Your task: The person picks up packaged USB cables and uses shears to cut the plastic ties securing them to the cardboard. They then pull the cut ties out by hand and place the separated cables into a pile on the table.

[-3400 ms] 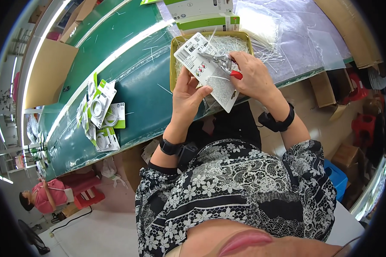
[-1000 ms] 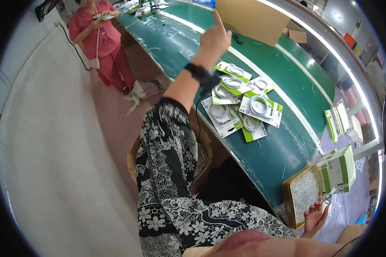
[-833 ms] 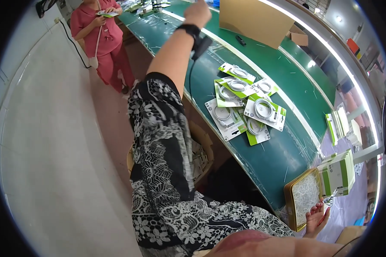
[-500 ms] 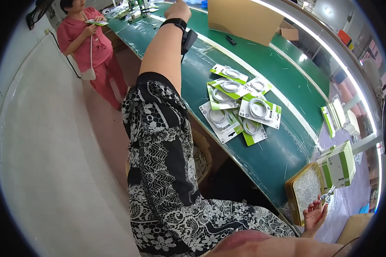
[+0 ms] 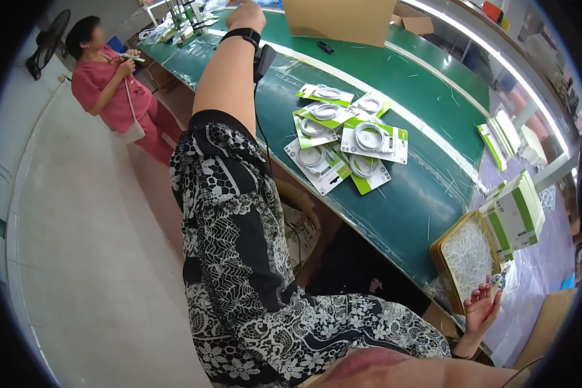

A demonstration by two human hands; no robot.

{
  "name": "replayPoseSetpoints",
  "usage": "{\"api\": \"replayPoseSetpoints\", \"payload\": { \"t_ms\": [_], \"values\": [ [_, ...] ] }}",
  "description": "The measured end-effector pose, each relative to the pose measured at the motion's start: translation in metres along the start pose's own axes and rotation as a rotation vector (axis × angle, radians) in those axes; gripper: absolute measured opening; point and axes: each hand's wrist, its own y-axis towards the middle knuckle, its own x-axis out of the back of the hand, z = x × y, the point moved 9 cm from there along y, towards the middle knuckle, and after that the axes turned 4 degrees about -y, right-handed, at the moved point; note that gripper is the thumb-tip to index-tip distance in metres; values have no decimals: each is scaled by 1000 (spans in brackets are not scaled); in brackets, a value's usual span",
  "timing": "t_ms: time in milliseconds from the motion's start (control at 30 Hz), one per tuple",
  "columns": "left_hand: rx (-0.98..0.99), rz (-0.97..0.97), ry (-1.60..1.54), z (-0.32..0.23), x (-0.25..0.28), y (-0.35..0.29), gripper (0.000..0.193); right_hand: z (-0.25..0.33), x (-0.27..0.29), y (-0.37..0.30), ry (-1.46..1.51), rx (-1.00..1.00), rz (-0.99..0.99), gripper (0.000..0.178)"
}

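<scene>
My left arm reaches away over the green table, with my left hand (image 5: 246, 17) at the top edge of the view; its fingers are cut off. A black strap with a small device (image 5: 261, 59) is on that wrist. At the lower right, my right hand (image 5: 480, 310) is palm up with fingers partly curled around small metal-tipped pliers (image 5: 498, 280); a bit of red handle shows. Beside it lies a gold-rimmed tray (image 5: 451, 279) full of thin clear plastic strips. Several green-and-white carded packs of coiled white cable (image 5: 370, 138) lie in a loose pile between my hands.
A large cardboard sheet or box (image 5: 339, 22) stands at the back, with a small black object (image 5: 324, 47) before it. Green-and-white cartons (image 5: 514, 213) stand beyond the tray. A person in pink (image 5: 110, 90) stands at far left, holding a small pack. An open carton (image 5: 302, 236) is under the table edge.
The view has shifted, so the table and packs appear further left and higher. My left arm stays outstretched and my right hand keeps the pliers. The person in pink has lowered the pack slightly.
</scene>
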Motion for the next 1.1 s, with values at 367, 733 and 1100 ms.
{"api": "replayPoseSetpoints", "payload": {
  "t_ms": [367, 733, 1100],
  "values": [
    [-699, 506, -637, -237, 29, -181, 60, 11, 52, -37, 106, 74, 113, 60],
    [-914, 635, -329, -259, -82, -413, 94, 9, 52, -30, 131, 48, 121, 57],
    [-859, 316, -590, -261, -78, -419, 75, 11, 65, -27, 134, 77, 95, 56]
  ]
}}
